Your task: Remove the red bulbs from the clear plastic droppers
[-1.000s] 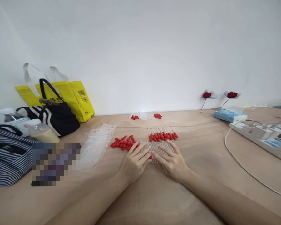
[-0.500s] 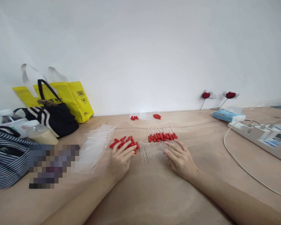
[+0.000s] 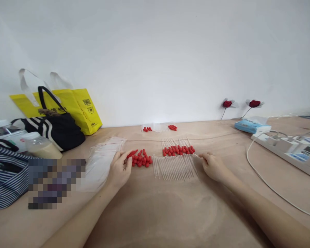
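My left hand is at the left side of a loose pile of red rubber dropper bulbs, its thumb and fingers closed on one red bulb. To the right, my right hand pinches a thin clear dropper tube, which points left from the fingertips. Between the hands, a row of clear glass dropper tubes lies side by side on the table. Just behind that row are several droppers, tubes with red bulbs fitted, their bulbs toward me.
Clear plastic bags lie left of the pile. Farther back is a bag with red-bulbed droppers. Bags and a bottle stand at left. A tissue pack, power strip and white cable lie at right.
My hands have moved apart from over the tube row. The left went left to the bulbs and closed on one; the right moved right and now holds a tube.
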A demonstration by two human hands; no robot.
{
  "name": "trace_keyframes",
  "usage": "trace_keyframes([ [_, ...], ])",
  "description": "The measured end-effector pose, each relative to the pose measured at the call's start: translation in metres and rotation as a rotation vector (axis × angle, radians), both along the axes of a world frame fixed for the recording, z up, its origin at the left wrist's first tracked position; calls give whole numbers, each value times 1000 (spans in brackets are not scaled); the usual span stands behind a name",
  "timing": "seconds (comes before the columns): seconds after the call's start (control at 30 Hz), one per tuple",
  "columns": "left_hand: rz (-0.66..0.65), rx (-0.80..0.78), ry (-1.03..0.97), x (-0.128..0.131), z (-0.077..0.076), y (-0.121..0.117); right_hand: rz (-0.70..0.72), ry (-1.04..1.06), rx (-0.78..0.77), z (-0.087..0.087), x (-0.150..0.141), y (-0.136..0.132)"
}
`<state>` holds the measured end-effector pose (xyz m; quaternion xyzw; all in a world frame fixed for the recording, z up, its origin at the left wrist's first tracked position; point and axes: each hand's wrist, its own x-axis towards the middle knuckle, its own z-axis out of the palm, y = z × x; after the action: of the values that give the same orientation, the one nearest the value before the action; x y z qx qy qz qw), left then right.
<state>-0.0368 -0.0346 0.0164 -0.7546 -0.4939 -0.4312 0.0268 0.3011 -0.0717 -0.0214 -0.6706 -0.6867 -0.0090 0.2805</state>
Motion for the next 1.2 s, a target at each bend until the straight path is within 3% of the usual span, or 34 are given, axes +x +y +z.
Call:
trace_keyframes([
  [0.27,43,-190,-221,-9,0,6,15,56,-1,-2,-19,-1],
  [0.57,201,-206,-145,-26,9,16,23,48,14,-8,-27,0],
  [0.7,164,-255,-33,-35,14,33,36,60,6,-9,-27,2],
  [0.8,87,-331,108,-30,21,45,43,72,-6,-8,-27,2],
  [0.93,78,-384,267,-14,30,56,47,108,-21,-3,-29,0],
  [1.1,81,-385,320,1,30,67,40,161,-33,2,-33,-3],
  [1.2,132,-305,308,8,31,64,44,175,-35,1,-33,-3],
])
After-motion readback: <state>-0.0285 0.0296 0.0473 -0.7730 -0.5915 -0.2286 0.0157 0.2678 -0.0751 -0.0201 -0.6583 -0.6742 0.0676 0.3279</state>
